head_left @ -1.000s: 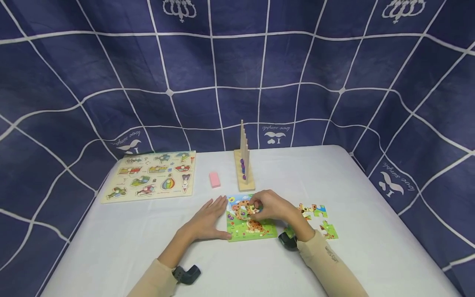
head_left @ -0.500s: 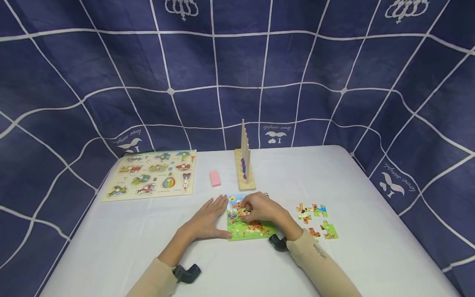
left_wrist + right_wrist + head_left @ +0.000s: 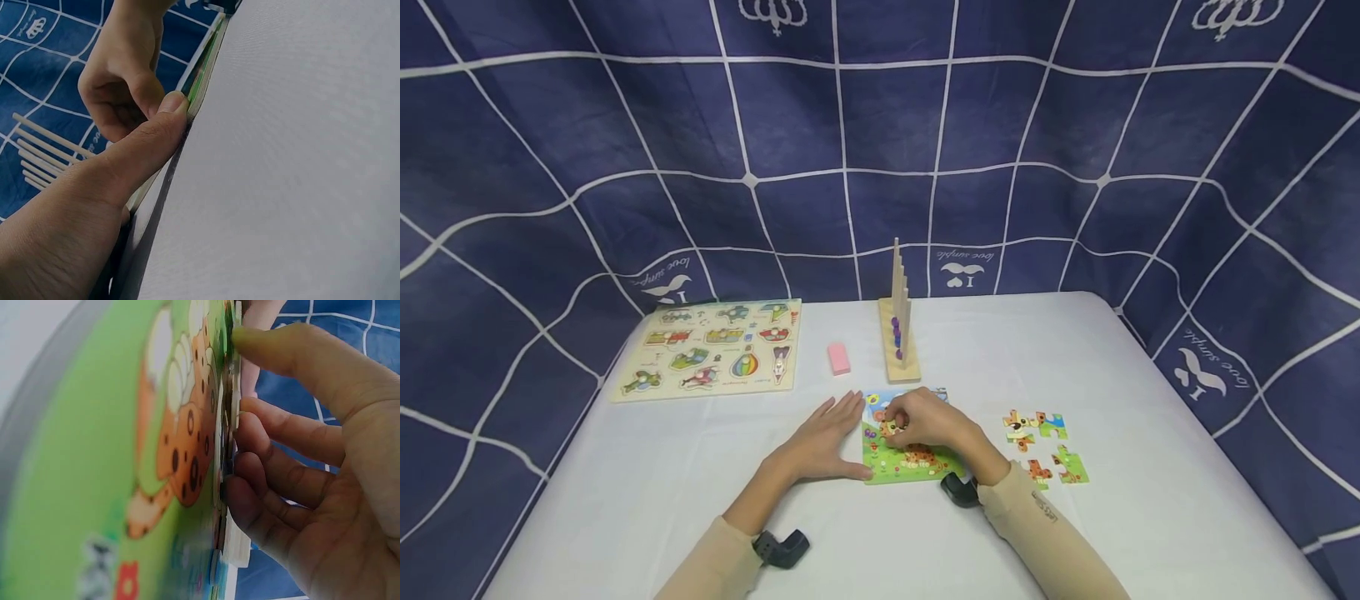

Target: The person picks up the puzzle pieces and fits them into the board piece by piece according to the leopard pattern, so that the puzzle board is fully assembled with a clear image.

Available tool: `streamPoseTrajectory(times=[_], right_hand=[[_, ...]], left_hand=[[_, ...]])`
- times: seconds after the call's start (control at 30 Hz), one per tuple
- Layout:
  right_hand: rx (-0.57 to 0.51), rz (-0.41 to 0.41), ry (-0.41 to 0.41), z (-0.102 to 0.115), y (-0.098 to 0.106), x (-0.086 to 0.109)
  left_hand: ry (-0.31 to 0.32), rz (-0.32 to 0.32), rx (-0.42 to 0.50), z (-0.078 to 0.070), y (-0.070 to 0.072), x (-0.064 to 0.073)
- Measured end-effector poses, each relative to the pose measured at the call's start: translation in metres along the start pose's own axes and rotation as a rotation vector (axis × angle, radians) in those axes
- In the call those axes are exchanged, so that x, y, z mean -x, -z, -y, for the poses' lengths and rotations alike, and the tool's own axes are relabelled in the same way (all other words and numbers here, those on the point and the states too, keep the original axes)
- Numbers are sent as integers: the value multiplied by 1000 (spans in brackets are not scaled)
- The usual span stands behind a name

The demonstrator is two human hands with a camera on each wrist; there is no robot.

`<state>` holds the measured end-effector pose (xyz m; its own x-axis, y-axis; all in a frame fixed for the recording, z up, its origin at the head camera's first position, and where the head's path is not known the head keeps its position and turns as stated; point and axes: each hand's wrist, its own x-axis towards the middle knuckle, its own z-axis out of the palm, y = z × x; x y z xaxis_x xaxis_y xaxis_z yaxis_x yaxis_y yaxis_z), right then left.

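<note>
A jigsaw puzzle board (image 3: 883,473) with a spotted cartoon animal on green grass lies in front of me. My left hand (image 3: 818,446) rests along its left side, fingers straight and thumb (image 3: 169,107) touching the near left corner. Over the upper left of the picture my right hand (image 3: 931,419) pinches a puzzle piece (image 3: 237,378) between thumb and fingers. That piece lies flat against the board, seen edge-on in the right wrist view. Whether it sits in its gap cannot be told. Part of the board is covered by the right hand.
Several loose puzzle pieces (image 3: 1070,464) lie to the right of the board. Behind it stands a wooden peg rack (image 3: 904,371) with a few purple and blue beads. A pink block (image 3: 838,358) and a vehicle peg puzzle (image 3: 760,385) are to the left.
My right hand has moved left across the board with the piece and come down on the picture, uncovering more loose pieces at the right. The left hand has stayed in place.
</note>
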<state>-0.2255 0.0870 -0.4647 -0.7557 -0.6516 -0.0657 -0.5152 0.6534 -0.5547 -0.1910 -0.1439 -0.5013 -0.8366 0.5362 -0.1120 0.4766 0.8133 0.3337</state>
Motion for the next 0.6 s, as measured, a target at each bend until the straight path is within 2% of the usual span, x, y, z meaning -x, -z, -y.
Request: streamPoseTrajectory(times=[0.27, 0.6], right_hand=[[60, -20, -24, 4, -1, 0], [61, -36, -24, 4, -2, 0]], left_hand=[[-9, 3, -3, 0, 1, -1], [-8, -6, -5, 1, -1, -1]])
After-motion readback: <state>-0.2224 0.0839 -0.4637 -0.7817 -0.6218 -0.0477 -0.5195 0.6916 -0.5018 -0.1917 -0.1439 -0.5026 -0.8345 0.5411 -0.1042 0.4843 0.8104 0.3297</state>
